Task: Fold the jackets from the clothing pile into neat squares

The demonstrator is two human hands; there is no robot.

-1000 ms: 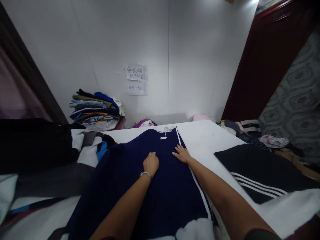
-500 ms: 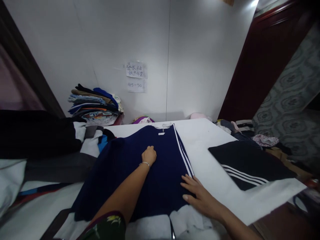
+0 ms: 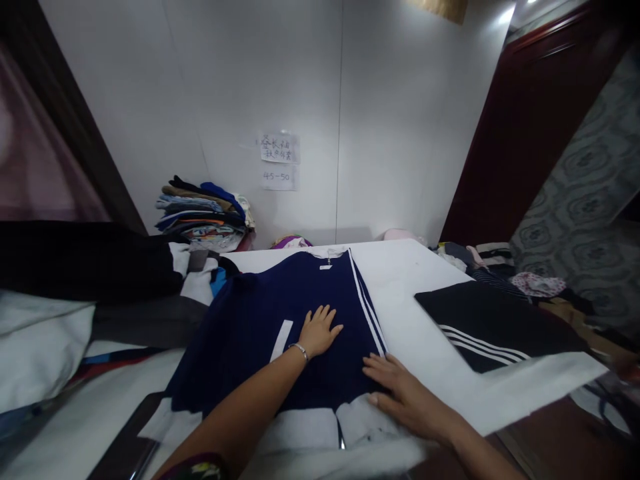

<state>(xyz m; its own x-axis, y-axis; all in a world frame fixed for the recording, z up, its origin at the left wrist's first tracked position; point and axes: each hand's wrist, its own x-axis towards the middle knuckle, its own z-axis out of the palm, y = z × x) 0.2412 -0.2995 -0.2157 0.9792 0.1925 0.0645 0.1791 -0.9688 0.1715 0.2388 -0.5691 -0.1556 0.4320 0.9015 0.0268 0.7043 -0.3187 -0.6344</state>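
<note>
Navy top (image 3: 260, 313) lies flat on the white table (image 3: 405, 273), roughly mid-table, collar toward the wall, hem w/ white band (image 3: 300, 430) nearest the person. Left hand (image 3: 320, 330) rests palm-down on the chest area, fingers spread, gripping nothing. Right hand (image 3: 400, 393) is also flat and released, on the lower right edge just below the twin white stripes (image 3: 367, 310).

Risks, imo: the fabric looks soft and slack, so an uneven press from either palm could drag it into a crease or skew the side seam. The near hem sits close to the table edge and could slide off. The bracelet (image 3: 299, 347) could snag the knit.

Materials: the top is matte, fine-ribbed and limp, approx. trapezoid as it lies, w/ a pale strip (image 3: 281, 331) by the left wrist. Black piece w/ three white stripes (image 3: 495, 327) lies apart on the right, smooth and flat. Stack of folded clothes (image 3: 205, 213) by the wall, mixed colours, layered edges.
</note>
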